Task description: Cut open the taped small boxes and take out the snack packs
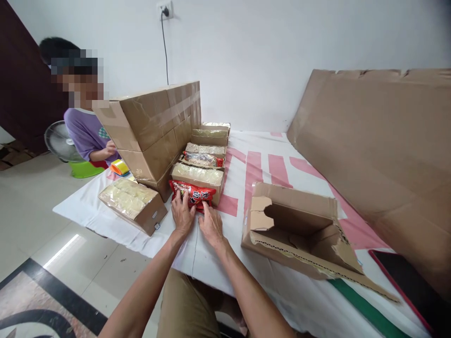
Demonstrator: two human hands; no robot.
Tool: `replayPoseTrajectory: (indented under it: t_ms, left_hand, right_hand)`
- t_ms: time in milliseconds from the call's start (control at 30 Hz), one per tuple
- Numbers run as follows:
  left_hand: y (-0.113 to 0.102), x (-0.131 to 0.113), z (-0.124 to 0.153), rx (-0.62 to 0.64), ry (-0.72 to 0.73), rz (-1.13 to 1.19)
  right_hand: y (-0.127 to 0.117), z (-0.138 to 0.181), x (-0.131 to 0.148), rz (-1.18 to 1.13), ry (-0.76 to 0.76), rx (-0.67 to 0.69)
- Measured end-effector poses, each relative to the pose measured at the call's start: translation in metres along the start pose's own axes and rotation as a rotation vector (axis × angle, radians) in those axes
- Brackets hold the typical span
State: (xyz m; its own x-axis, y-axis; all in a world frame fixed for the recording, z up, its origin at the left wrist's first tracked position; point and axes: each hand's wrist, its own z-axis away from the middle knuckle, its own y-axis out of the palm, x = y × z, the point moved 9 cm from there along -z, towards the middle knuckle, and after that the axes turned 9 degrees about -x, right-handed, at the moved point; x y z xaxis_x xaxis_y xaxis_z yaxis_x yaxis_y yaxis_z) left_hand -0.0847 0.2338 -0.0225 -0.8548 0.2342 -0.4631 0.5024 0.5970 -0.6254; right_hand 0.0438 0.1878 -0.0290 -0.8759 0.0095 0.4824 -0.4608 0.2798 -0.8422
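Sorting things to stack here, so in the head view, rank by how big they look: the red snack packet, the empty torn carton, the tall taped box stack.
1. Taped box stack, though it stands farther from the camera.
2. Empty torn carton, nearer, so this order is unsure.
3. Red snack packet, clearly smallest.

Both hands, left hand (182, 213) and right hand (210, 224), are boxed in ahead: a red packet (193, 193) leans on a row of open boxes (204, 155). Just left, a flat carton (134, 204) blocks that side, with taped cartons (155, 126) stacked behind it. To the right, a clear strip of tabletop (232, 230) runs forward, then the empty torn box (299, 225). Far right, a big cardboard sheet (380, 155) walls things off.
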Motion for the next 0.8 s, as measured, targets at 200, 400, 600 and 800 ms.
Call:
replayPoseTrajectory:
  t_ms: [200,400,600,800]
  left_hand:
    - [0.026,-0.007,-0.030,0.031,-0.029,0.010]
    - [0.048,-0.013,-0.054,0.114,-0.076,-0.019]
    - [0.043,-0.017,-0.059,0.172,-0.077,0.050]
    - [0.003,-0.021,-0.024,0.175,-0.028,0.228]
  right_hand:
    - [0.008,-0.035,-0.010,-0.014,0.071,-0.047]
    - [0.012,-0.060,-0.015,-0.038,0.120,-0.076]
    - [-0.002,-0.010,0.018,-0.091,0.014,-0.051]
    - [-0.061,0.140,-0.020,-0.051,0.078,-0.159]
